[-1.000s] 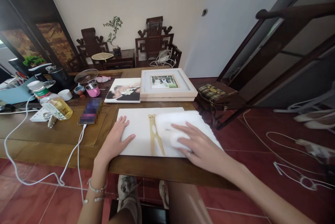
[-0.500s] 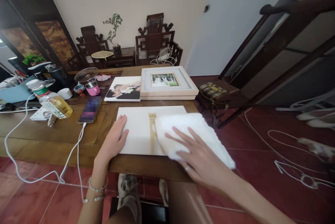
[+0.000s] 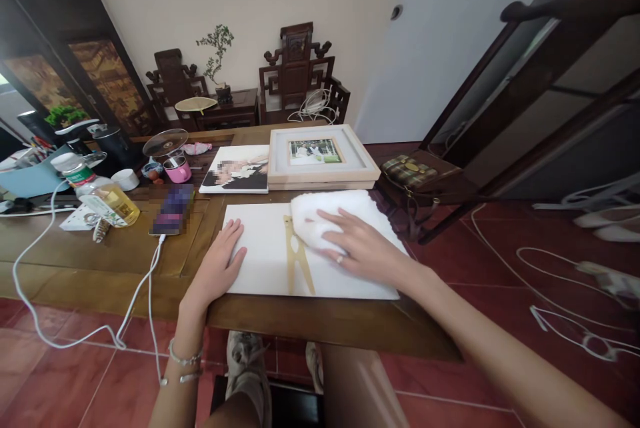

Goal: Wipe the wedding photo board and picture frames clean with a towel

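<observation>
A flat white panel lies near the table's front edge, with a tan, two-legged flat piece on its face. My left hand rests open along the panel's left edge, fingers stretched forward. Bunched under my right hand is a fluffy white cloth, pressed onto the panel's upper right part. The right fingers are spread and sink into the cloth's folds, one fingertip showing apart from the rest. The cloth hides the panel's upper right corner and touches the top of the tan piece.
Behind the panel are a photo print and stacked wooden picture frames. On the left stand a bottle of yellow liquid, a phone on a white cable and a pink cup. A plaid bag is at the right.
My right hand has moved the cloth away from me, off the panel's lower right part, uncovering the tan piece's right leg. My left hand has stayed in place.
</observation>
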`<move>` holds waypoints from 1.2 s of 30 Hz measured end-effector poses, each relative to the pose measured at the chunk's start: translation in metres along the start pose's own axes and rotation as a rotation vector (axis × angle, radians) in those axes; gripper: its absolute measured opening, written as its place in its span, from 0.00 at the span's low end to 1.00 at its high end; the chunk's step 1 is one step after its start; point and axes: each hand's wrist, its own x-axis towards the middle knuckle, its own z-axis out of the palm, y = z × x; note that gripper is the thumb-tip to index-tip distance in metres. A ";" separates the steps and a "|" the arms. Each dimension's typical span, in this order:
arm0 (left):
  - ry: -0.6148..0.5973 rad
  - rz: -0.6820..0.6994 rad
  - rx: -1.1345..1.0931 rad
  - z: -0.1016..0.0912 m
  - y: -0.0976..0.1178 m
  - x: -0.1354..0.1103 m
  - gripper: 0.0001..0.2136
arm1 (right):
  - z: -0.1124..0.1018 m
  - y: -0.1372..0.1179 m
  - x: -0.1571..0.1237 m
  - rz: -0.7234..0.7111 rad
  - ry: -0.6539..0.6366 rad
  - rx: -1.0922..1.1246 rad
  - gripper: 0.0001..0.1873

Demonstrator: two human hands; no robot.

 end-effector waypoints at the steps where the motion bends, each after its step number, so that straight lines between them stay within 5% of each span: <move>1: 0.001 0.002 -0.002 0.000 0.000 0.000 0.23 | 0.003 0.006 0.008 0.017 0.001 -0.017 0.11; 6: 0.014 0.013 -0.011 0.000 0.000 -0.001 0.23 | 0.011 0.008 0.016 0.107 0.031 0.009 0.11; 13: 0.002 0.001 0.005 0.001 0.001 -0.001 0.24 | -0.017 -0.064 -0.049 0.046 -0.033 0.105 0.10; 16: 0.003 0.007 0.000 0.001 0.001 -0.001 0.23 | -0.024 -0.076 -0.062 -0.007 -0.042 0.129 0.11; 25: -0.002 0.009 0.010 0.000 0.000 0.000 0.24 | 0.013 -0.002 0.012 0.143 0.042 0.020 0.13; 28: -0.001 0.008 0.013 0.000 0.001 -0.001 0.24 | 0.022 0.006 0.031 0.213 0.072 0.017 0.14; 32: -0.006 0.010 0.006 0.000 0.002 -0.001 0.23 | 0.022 -0.023 0.019 0.197 0.100 0.077 0.13; 36: -0.009 0.013 0.012 0.001 0.000 -0.001 0.23 | 0.011 -0.076 -0.013 0.006 0.033 0.219 0.11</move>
